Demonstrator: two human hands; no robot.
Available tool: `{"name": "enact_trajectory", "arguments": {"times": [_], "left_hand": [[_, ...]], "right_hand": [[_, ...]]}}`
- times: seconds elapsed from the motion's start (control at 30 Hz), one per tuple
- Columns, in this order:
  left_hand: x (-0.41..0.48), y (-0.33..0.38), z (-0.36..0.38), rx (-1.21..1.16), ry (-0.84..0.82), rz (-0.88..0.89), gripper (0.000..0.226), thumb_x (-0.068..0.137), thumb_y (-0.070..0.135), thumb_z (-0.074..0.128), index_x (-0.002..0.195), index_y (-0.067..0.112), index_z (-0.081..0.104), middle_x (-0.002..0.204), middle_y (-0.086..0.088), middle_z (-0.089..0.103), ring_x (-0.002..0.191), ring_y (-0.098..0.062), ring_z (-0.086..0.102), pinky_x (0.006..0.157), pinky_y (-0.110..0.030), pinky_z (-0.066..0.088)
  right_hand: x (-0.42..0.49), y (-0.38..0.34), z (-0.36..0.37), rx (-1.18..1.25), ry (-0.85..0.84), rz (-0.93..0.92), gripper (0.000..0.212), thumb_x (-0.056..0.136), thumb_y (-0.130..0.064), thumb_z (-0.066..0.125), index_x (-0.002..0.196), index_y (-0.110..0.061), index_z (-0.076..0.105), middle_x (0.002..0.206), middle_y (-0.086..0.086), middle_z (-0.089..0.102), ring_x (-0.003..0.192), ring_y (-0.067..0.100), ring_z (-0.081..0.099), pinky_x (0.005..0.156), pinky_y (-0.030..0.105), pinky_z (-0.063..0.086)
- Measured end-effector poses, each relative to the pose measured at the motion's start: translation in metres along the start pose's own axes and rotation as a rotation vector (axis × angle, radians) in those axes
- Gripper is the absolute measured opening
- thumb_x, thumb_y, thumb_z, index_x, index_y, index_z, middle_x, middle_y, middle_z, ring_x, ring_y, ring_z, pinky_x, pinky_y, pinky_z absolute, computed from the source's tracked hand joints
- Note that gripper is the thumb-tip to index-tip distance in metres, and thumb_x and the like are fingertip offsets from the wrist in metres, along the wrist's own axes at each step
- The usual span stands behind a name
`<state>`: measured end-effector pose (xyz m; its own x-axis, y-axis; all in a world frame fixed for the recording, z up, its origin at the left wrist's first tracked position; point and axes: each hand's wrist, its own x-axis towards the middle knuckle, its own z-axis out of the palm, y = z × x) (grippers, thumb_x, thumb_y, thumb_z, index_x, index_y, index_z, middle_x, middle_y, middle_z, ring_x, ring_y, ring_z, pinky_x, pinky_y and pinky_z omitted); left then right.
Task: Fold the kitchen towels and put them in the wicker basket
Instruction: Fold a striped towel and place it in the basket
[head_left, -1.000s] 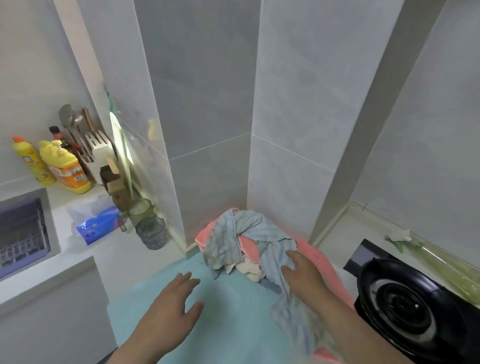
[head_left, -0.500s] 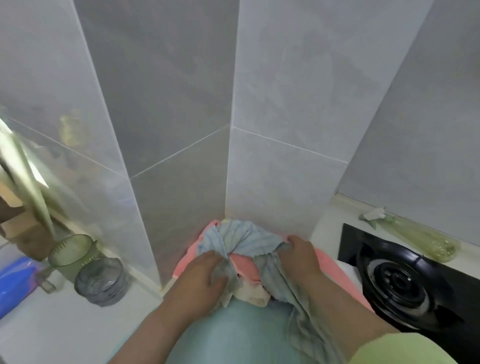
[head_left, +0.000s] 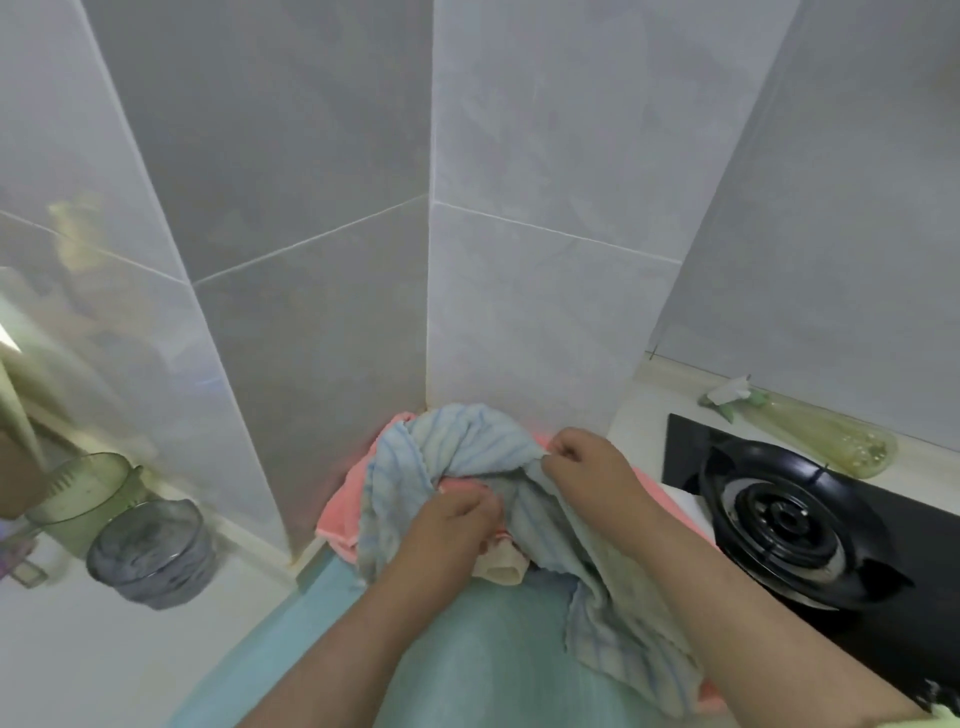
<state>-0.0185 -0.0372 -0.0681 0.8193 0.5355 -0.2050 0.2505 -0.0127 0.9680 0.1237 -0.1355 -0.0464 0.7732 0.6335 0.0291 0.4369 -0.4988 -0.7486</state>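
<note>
Right now both hands are in the towel heap pushed into the tiled corner. The left hand (head_left: 447, 525) has its fingers curled into the striped towel (head_left: 467, 436), and the right hand (head_left: 587, 462) pinches a fold of the same towel just beside it. That towel lies bunched over a pink towel (head_left: 340, 499) and a cream cloth (head_left: 501, 566), with one end trailing across the teal mat (head_left: 493, 660). A burner (head_left: 779, 525) sits to the right, a jug (head_left: 83, 493) and a grey cup (head_left: 150, 551) to the left.

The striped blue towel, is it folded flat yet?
No, the striped blue towel is bunched up, gripped by the left hand and right hand.
</note>
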Motion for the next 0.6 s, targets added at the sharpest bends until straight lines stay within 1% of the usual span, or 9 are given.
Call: {"name": "enact_trajectory", "arguments": {"times": [0.07, 0.13, 0.17, 0.23, 0.3, 0.37, 0.43, 0.5, 0.6], "left_hand": [[-0.004, 0.011, 0.010, -0.394, -0.074, -0.192, 0.029, 0.101, 0.026, 0.044, 0.082, 0.011, 0.060, 0.084, -0.008, 0.062, 0.077, -0.016, 0.057, 0.074, -0.030, 0.048], [-0.005, 0.012, 0.015, -0.615, -0.095, -0.241, 0.044, 0.104, 0.038, 0.034, 0.097, 0.005, 0.063, 0.096, -0.011, 0.069, 0.092, -0.022, 0.066, 0.084, -0.032, 0.052], [-0.006, 0.010, 0.016, -0.664, -0.066, -0.234, 0.047, 0.103, 0.043, 0.035, 0.100, 0.005, 0.064, 0.093, -0.010, 0.071, 0.088, -0.022, 0.068, 0.082, -0.032, 0.054], [-0.008, 0.001, 0.018, -0.678, 0.000, -0.197, 0.037, 0.100, 0.041, 0.045, 0.090, 0.011, 0.062, 0.072, -0.002, 0.066, 0.064, -0.014, 0.064, 0.062, -0.027, 0.053], [-0.007, -0.009, 0.020, -0.629, 0.101, -0.153, 0.015, 0.095, 0.023, 0.057, 0.084, 0.013, 0.056, 0.069, -0.005, 0.055, 0.054, -0.013, 0.053, 0.055, -0.026, 0.045], [-0.005, -0.021, 0.018, -0.615, 0.179, -0.100, 0.013, 0.090, 0.006, 0.056, 0.079, 0.013, 0.053, 0.066, -0.007, 0.051, 0.052, -0.014, 0.050, 0.057, -0.028, 0.041], [-0.009, -0.029, 0.014, -0.687, 0.179, -0.008, 0.008, 0.088, 0.003, 0.050, 0.085, 0.008, 0.055, 0.075, -0.013, 0.059, 0.066, -0.023, 0.059, 0.068, -0.035, 0.048], [-0.019, -0.031, 0.008, -0.822, 0.123, 0.086, 0.022, 0.089, 0.004, 0.040, 0.098, 0.002, 0.059, 0.101, -0.020, 0.069, 0.093, -0.033, 0.064, 0.089, -0.047, 0.049], [-0.037, -0.036, -0.005, -0.964, 0.051, 0.192, 0.042, 0.087, 0.005, 0.029, 0.111, 0.005, 0.063, 0.114, -0.021, 0.069, 0.106, -0.038, 0.063, 0.098, -0.052, 0.043]], "right_hand": [[-0.019, -0.014, -0.006, 0.142, -0.037, -0.005, 0.026, 0.082, -0.005, 0.059, 0.061, -0.018, 0.050, 0.059, -0.009, 0.046, 0.053, 0.003, 0.037, 0.052, 0.019, 0.030], [-0.039, -0.016, -0.007, 0.169, -0.063, -0.048, 0.024, 0.082, -0.005, 0.063, 0.064, -0.019, 0.058, 0.056, -0.010, 0.050, 0.051, 0.000, 0.042, 0.052, 0.014, 0.035], [-0.048, -0.013, -0.005, 0.155, -0.082, -0.071, 0.022, 0.083, -0.004, 0.063, 0.067, -0.020, 0.063, 0.058, -0.010, 0.056, 0.052, -0.001, 0.047, 0.054, 0.011, 0.038], [-0.063, -0.002, 0.002, 0.125, -0.130, -0.095, 0.025, 0.086, -0.002, 0.060, 0.080, -0.023, 0.072, 0.075, -0.013, 0.069, 0.068, -0.004, 0.060, 0.066, 0.006, 0.042], [-0.076, 0.012, 0.012, 0.165, -0.198, -0.085, 0.028, 0.090, -0.002, 0.057, 0.093, -0.024, 0.075, 0.092, -0.010, 0.074, 0.082, -0.004, 0.064, 0.076, 0.007, 0.045], [-0.087, 0.026, 0.019, 0.270, -0.206, -0.059, 0.028, 0.092, -0.002, 0.059, 0.095, -0.023, 0.076, 0.095, -0.003, 0.076, 0.081, 0.002, 0.065, 0.075, 0.009, 0.047], [-0.096, 0.039, 0.022, 0.350, -0.170, -0.058, 0.024, 0.090, -0.001, 0.063, 0.091, -0.020, 0.077, 0.093, -0.003, 0.076, 0.081, 0.003, 0.066, 0.075, 0.010, 0.048], [-0.102, 0.050, 0.022, 0.401, -0.145, -0.078, 0.023, 0.088, 0.001, 0.064, 0.089, -0.018, 0.077, 0.090, -0.002, 0.076, 0.080, 0.007, 0.067, 0.075, 0.016, 0.050], [-0.108, 0.060, 0.019, 0.488, -0.086, -0.142, 0.028, 0.086, 0.007, 0.060, 0.081, -0.015, 0.076, 0.089, 0.007, 0.075, 0.078, 0.016, 0.066, 0.079, 0.031, 0.052]]}}
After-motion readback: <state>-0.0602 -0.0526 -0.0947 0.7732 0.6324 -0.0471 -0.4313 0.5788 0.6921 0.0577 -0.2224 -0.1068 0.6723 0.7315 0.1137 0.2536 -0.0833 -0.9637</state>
